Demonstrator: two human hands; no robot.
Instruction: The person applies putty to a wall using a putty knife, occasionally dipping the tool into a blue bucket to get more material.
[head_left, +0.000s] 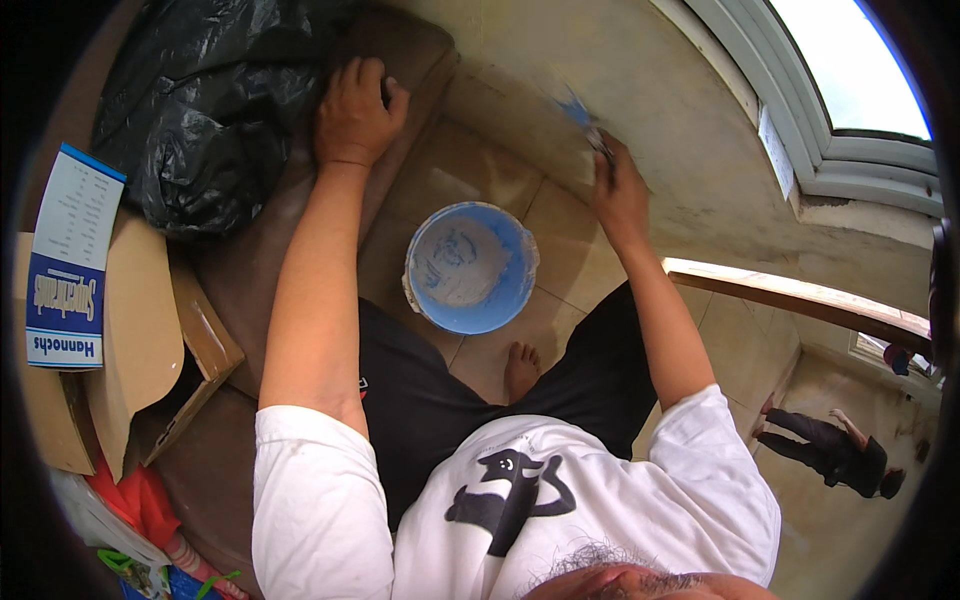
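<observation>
My right hand (624, 187) grips a small hand tool (598, 142) with a pale, smeared working end, held close to the beige wall (675, 150). A blue patch (573, 106) shows just beyond the tool's tip; whether it is paint on the wall or part of the tool is unclear. My left hand (358, 112) lies back up on a brown sofa (409, 64), beside a black plastic bag (217, 150). Something dark shows between its thumb and forefinger, too hidden to name. Between my hands, a blue bucket (517, 289) holds pale grey paste (461, 259) on the tiled floor.
An open cardboard box (139, 330) with a printed blue-and-white carton (71, 262) stands at the left, above plastic bags (135, 499). A window frame (862, 161) is at upper right. Beyond a brown ledge (795, 300), another person (825, 446) in dark clothes stands at right.
</observation>
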